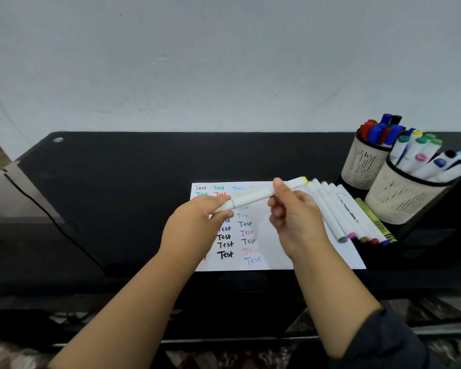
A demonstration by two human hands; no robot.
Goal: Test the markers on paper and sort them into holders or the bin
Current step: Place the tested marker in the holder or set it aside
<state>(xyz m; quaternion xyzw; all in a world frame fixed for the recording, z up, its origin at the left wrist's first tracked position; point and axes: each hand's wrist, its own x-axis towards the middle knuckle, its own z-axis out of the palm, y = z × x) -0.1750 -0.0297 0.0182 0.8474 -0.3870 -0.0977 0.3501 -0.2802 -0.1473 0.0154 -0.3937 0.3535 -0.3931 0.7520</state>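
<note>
Both hands hold one white marker (pixel 261 195) with a yellow end cap above the white paper (pixel 328 258). My left hand (pixel 197 222) pinches the marker's left end cap between thumb and fingers. My right hand (pixel 293 211) grips the barrel near its middle. The paper is covered with "Test" written in several colours. A row of several white markers (pixel 341 211) lies on the paper's right side. At the right stand two beige mesh holders: the nearer holder (pixel 399 198) with white markers, the farther holder (pixel 362 166) with red and blue ones.
The black desk (pixel 117 187) reaches a pale wall at the back. A dark cable (pixel 51 217) runs along the desk's left edge. A yellow-green marker (pixel 373 219) lies beside the nearer holder. No bin is in view.
</note>
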